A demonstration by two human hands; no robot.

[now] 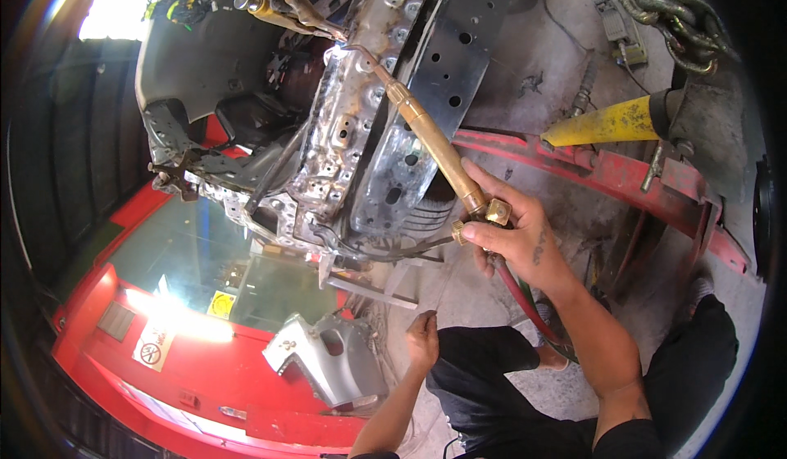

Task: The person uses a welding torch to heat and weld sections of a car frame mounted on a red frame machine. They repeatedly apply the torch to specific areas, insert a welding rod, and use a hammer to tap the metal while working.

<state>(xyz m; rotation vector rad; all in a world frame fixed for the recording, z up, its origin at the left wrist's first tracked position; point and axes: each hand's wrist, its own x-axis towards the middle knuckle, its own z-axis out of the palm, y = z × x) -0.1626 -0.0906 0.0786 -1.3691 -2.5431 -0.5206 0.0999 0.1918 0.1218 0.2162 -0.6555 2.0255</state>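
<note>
My right hand (pixel 512 229) is wrapped round the valve end of a brass gas torch (pixel 434 147), thumb beside a knurled knob. The torch slants up and left. Its thin bent tip is at the seam of a bare metal car body rail (pixel 332 143), where a small bright glow shows. Red and green hoses trail down from the torch past my right forearm. Locking pliers (pixel 299 15) with a yellowish handle stick out from that seam near the glow. Low in the middle, my left hand (pixel 422 340) is closed, apart from the car; what its fingers hold, if anything, cannot be made out.
A black perforated panel (pixel 443 74) runs beside the rail. To the right are a red steel frame arm (pixel 607 172), a yellow cylinder (pixel 607 123) and a hanging chain (pixel 676 16). A silver body panel (pixel 332 361) leans by a red booth (pixel 270 389) with glass.
</note>
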